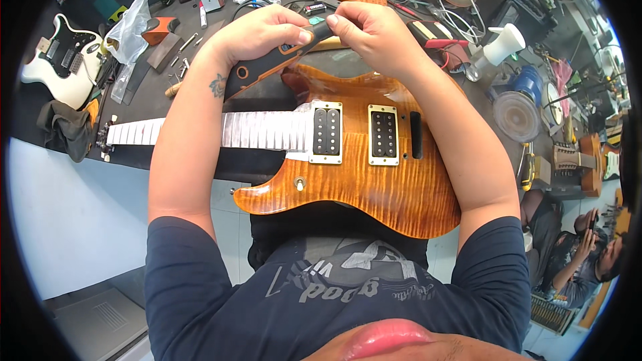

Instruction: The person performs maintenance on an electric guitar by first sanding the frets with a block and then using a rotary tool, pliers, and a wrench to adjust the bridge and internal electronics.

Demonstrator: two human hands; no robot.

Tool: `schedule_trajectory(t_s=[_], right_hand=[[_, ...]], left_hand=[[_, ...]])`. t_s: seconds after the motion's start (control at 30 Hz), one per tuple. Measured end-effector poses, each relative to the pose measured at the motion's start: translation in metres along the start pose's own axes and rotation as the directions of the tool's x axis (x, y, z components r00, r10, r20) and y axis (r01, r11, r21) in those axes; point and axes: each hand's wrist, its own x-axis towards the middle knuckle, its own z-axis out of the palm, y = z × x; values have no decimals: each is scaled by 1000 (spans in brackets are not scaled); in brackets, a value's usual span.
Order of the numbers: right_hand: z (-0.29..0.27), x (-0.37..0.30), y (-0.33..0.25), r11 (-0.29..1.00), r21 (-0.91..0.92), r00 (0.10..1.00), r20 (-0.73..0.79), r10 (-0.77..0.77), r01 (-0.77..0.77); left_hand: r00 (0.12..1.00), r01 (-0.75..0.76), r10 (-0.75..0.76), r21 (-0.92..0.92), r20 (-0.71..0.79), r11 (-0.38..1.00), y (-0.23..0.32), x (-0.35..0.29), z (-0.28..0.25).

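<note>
Above the guitar, my left hand [264, 32] is closed around a long black-and-orange handheld tool [267, 65], its thumb lying on the top near a small display. My right hand [368, 30] pinches the dark far end of the same tool. Whether it also holds some small piece there, I cannot make out. Below the hands lies an amber flame-top electric guitar [341, 194], neck to the left, with two black pickups [328, 132] in cream rings. Whitish covering [261, 130] lies over the fretboard between the frets. No strings show over the body.
A white guitar [63, 60] lies at the far left beside a clear plastic bag [130, 27]. Tools and cables crowd the bench's back. On the right are a white nozzle-shaped object [498, 43] and a blue jar [525, 87]. Another person [578, 257] sits at the lower right.
</note>
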Motion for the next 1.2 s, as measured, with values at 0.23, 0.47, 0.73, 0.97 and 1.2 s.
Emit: schedule_trajectory(t_s=[0.23,0.47,0.73,0.97,1.2], right_hand=[[-3,-2,7,996,11,996,1,-93,93],[-1,4,33,918,384,993,-87,-75,103],[-7,2,26,983,174,995,-99,-34,51],[-31,11,59,976,205,968,-221,114,-68],[-23,17,75,878,-385,898,-428,103,-285]], left_hand=[[1000,11,-11,52,7,999,2,1,0],[998,-29,35,111,-57,993,-1,3,1],[999,13,-10,56,-50,998,-4,1,-1],[998,-27,31,57,-61,998,-9,3,-6],[997,64,-62,37,-48,997,-3,1,-6]])
